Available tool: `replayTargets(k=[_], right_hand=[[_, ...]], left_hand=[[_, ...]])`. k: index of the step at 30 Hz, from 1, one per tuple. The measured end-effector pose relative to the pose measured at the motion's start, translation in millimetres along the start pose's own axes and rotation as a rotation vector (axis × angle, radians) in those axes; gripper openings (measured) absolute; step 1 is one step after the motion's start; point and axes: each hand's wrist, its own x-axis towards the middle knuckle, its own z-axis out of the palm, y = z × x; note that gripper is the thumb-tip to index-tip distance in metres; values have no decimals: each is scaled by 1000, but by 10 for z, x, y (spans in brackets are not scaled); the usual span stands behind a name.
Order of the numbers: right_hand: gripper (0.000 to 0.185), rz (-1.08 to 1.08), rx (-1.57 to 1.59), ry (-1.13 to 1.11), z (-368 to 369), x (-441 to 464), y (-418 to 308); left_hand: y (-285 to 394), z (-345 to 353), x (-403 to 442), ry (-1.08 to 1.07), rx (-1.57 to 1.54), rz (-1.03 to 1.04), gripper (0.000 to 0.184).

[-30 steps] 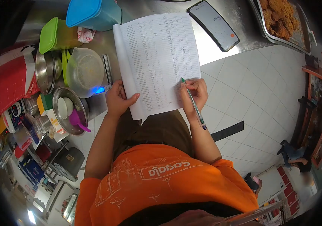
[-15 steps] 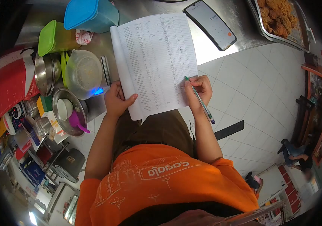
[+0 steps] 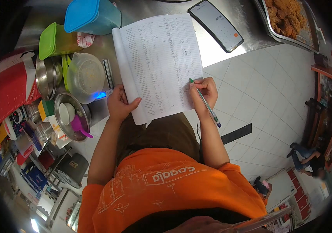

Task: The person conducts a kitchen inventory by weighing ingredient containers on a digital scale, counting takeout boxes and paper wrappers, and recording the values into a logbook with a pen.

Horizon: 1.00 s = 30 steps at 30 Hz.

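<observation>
A stack of printed sheets (image 3: pixel 162 66) with rows of text and numbers lies partly on the metal counter, its near end over my lap. My left hand (image 3: pixel 120 105) grips the lower left edge of the sheets, thumb on top and fingers underneath. Pinched in my right hand (image 3: pixel 205 93) is a pen (image 3: pixel 209 106) with a green tip end, pointing at the right side of the page. Whether the tip touches the paper I cannot tell. Beyond the sheets lies a smartphone (image 3: pixel 216 26) showing a calculator.
Left of the sheets stand a blue-lidded container (image 3: pixel 96 17), a green-lidded container (image 3: pixel 53 40), a clear bowl (image 3: pixel 86 75) on a lit scale, and a metal bowl (image 3: pixel 84 112) with a purple scoop. A tray of fried food (image 3: pixel 288 19) sits far right. Other people (image 3: pixel 308 159) are in the background.
Almost everything holds still. The view has shifted slightly, and a seated person in the background has moved a little. Both my hands keep their grips.
</observation>
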Motion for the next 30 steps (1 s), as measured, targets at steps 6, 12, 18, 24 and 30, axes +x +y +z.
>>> replayTargets(k=[6,12,18,24,30], right_hand=[[18,24,-7,-26,-15,15,-56],[19,-27,-22,-24,7,11,-24],[19,80,254,189,-39,-14,-37],[17,109,325,297,-310,56,-208],[12,114,161,261,-372,17,-316]], left_hand=[[126,8,9,0,9,-8,51],[109,-7,9,-12,18,-15,50],[60,13,4,-2,-22,-44,50],[218,-53,15,-34,263,-4,53],[239,-32,-163,-64,193,-14,69]])
